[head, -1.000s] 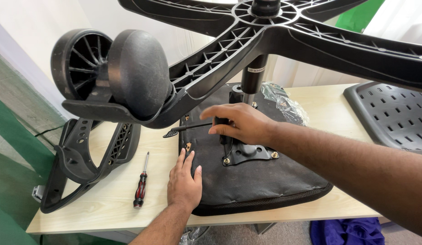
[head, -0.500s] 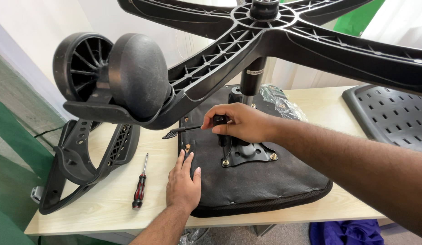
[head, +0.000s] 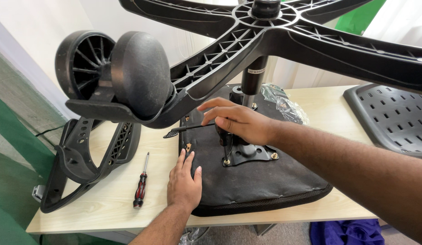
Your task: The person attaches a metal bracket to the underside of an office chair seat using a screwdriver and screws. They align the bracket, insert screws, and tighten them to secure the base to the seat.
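An upturned black chair seat (head: 265, 190) lies on the wooden table (head: 106, 204). A metal mounting plate (head: 252, 154) is bolted to it, and the gas cylinder (head: 254, 77) rises from it to the star base (head: 310, 36) overhead. My left hand (head: 184, 181) rests flat on the seat's near left edge and holds nothing. My right hand (head: 238, 122) is closed around a black-handled tool (head: 224, 138). The tool stands upright over the plate's front left bolt (head: 227, 161). A thin black lever (head: 188, 130) sticks out leftward under my right fingers.
A castor wheel (head: 125, 77) on a base arm hangs close over the table's left side. A red and black screwdriver (head: 140, 188) lies left of my left hand. Black armrests (head: 79, 163) lie at the far left, a perforated backrest (head: 392, 118) at right, a plastic bag (head: 286, 106) behind.
My right hand went from lying open over the plate to closing on the tool at the front left bolt. My left hand has stayed in place.
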